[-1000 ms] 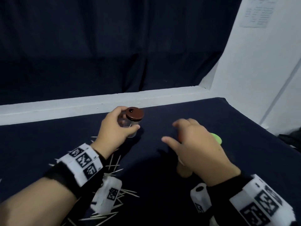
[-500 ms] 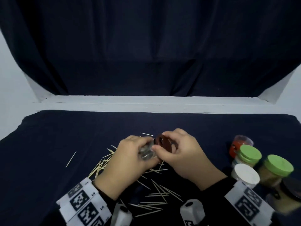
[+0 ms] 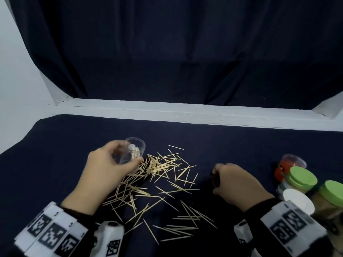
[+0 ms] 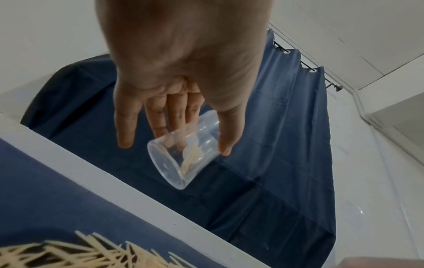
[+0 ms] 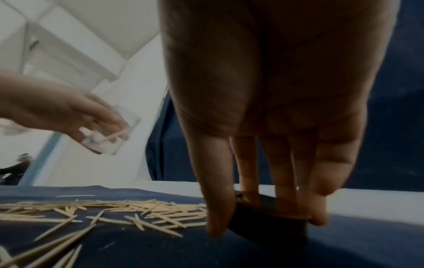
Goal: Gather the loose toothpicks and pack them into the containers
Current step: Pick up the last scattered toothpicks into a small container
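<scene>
The left hand (image 3: 104,171) holds a clear jar (image 3: 132,152) tilted above the cloth, thumb on one side and fingers (image 4: 160,116) on the other; a few toothpicks lie inside it. Just right of that hand and below it, loose toothpicks (image 3: 157,180) lie scattered on the dark cloth (image 3: 232,145). The right hand (image 3: 239,184) presses down with fingers curled round a dark brown lid (image 5: 268,226) on the cloth. To its right stand lidded jars (image 3: 302,179), green, white and red. No writing can be read.
</scene>
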Available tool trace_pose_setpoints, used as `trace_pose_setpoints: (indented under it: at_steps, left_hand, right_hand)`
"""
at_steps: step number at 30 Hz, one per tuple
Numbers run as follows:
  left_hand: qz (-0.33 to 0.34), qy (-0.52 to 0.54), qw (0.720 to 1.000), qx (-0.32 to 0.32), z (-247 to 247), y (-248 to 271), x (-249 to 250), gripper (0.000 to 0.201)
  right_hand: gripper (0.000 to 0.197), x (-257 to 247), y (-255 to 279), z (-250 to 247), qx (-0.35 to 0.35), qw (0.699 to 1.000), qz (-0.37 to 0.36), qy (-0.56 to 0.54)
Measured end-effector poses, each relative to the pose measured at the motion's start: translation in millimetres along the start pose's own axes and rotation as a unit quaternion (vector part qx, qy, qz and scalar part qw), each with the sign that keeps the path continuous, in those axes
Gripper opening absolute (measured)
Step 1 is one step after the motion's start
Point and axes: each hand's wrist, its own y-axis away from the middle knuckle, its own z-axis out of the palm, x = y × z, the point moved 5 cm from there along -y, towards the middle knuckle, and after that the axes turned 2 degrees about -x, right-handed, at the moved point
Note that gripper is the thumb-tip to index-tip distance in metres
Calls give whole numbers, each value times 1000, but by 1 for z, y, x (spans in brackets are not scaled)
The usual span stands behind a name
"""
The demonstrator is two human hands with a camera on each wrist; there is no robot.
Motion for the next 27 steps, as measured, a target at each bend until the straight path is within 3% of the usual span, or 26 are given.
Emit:
trace_pose_setpoints:
  at_steps: [3, 6, 9, 11, 14, 18, 23, 25, 27]
  left_hand:
    - [-21, 0, 1000, 8, -3, 6, -13, 33]
    - [-30, 2, 1000, 10, -5, 14, -23, 32]
    - [-42, 11, 999, 16, -7, 22, -29, 31]
    - [-47, 14, 999, 22, -10, 26, -31, 31]
    - [-53, 13, 998, 22, -15, 30, -33, 31]
    - [-52, 13, 998, 26, -22, 35, -36, 29]
    - [-58, 12, 998, 29, -28, 39, -42, 30]
    - [-58, 14, 998, 29, -30, 40, -44, 31]
    - [-57, 13, 998, 30, -32, 40, -45, 30]
  right_hand:
    - [57, 2, -2, 2, -34, 998, 29, 54]
    - [60, -15, 5, -7, -42, 998, -13, 46]
    - [62, -36, 21, 5, -163, 985, -56, 25]
    - [62, -48, 24, 16, -199, 975, -86, 49]
    - [52, -65, 24, 25, -196, 971, -119, 68]
    - [21, -85, 14, 33, -179, 969, -167, 24]
    - [15, -108, 2, 36, -171, 961, -212, -42]
    - [33, -107, 3, 35, -181, 958, -217, -40]
    - [66, -101, 7, 36, -188, 956, -225, 16]
